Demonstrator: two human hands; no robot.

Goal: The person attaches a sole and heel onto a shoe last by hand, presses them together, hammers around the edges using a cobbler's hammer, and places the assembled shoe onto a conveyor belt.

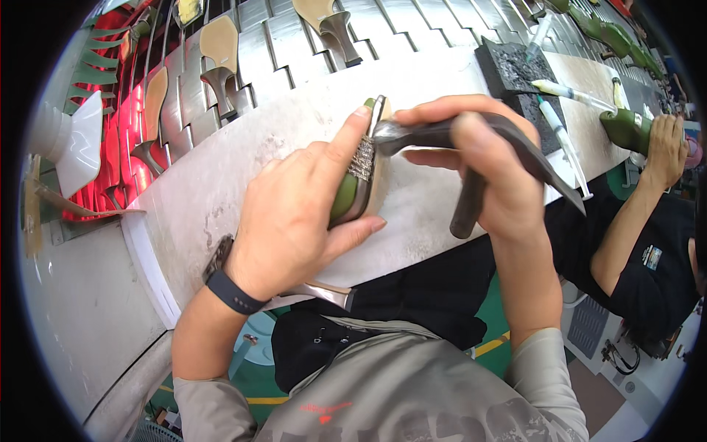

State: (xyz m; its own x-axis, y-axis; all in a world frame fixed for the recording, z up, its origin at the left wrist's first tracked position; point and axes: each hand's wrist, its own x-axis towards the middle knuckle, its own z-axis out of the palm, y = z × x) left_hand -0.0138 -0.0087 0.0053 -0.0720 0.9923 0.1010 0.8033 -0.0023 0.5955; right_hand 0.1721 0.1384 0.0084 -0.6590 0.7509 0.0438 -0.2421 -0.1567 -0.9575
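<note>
My left hand (291,214), with a dark watch on its wrist, grips a green shoe last (344,199). A glittery silver strap (361,158) crosses the last, and a tan sole edge runs along its right side. The index finger lies along the far end, and the thumb presses near the close end. My right hand (508,169) is closed round a dark metal hammer (427,135). Its round, shiny face meets the edge of the shoe beside the strap, and its thin tail points right. A stub, seemingly the handle, sticks out below my palm.
Tan insoles with metallic heels (219,51) lie on a slatted metal conveyor (258,44) beyond the pale worktop (199,184). Several syringes (563,136) rest around a black block (508,74) at the right. Further right, a co-worker's hand (666,151) holds another green last.
</note>
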